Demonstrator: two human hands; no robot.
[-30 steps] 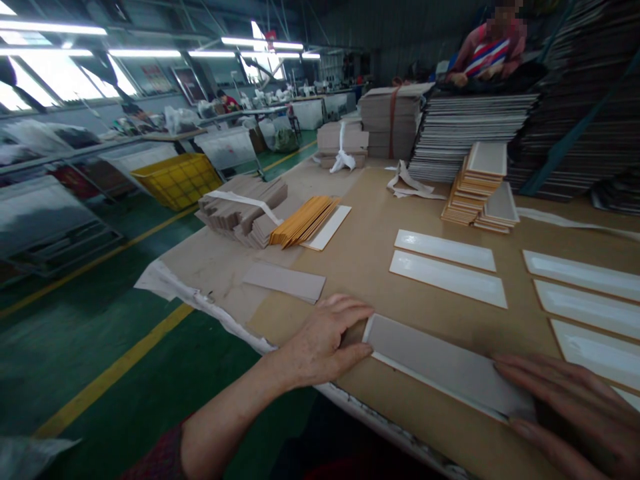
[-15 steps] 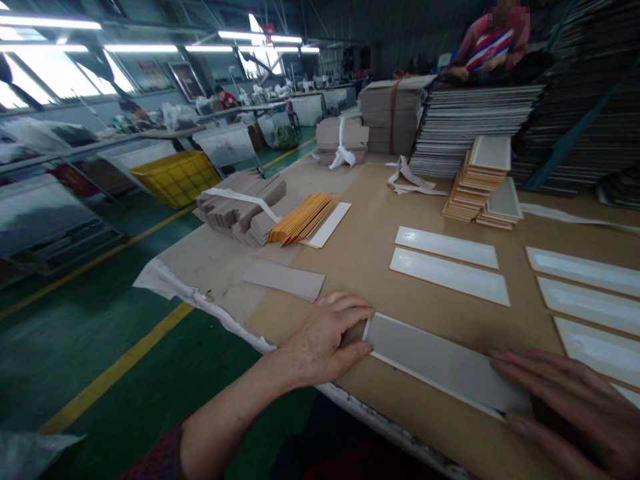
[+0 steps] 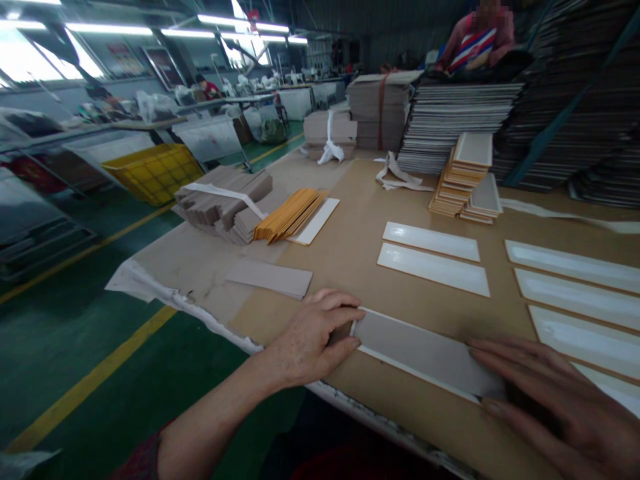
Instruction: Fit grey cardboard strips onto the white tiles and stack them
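A grey cardboard strip (image 3: 417, 350) lies on a slightly larger white strip (image 3: 365, 348), whose pale border shows around it near the table's front edge. My left hand (image 3: 315, 333) grips the left end, thumb at the near corner and bent fingers at the far corner. Over the right end lies my right hand (image 3: 555, 400), its fingers stretched out and its thumb apart by the near edge; it hides that end. Beyond my left hand are loose grey strips (image 3: 270, 277). White strips with a shiny coating (image 3: 433, 268) lie farther back and to the right.
A fanned orange-edged stack (image 3: 290, 215) sits beside bundled grey cardboard (image 3: 225, 200). Stacked strips (image 3: 463, 177) and tall board piles (image 3: 460, 120) stand at the back, with a person (image 3: 477, 40) behind them. The table edge (image 3: 220, 327) drops to a green floor (image 3: 130, 380).
The whole view has shifted, so the table and things appear a little farther left. Both hands stay at the two ends of the grey strip, with little visible movement against it.
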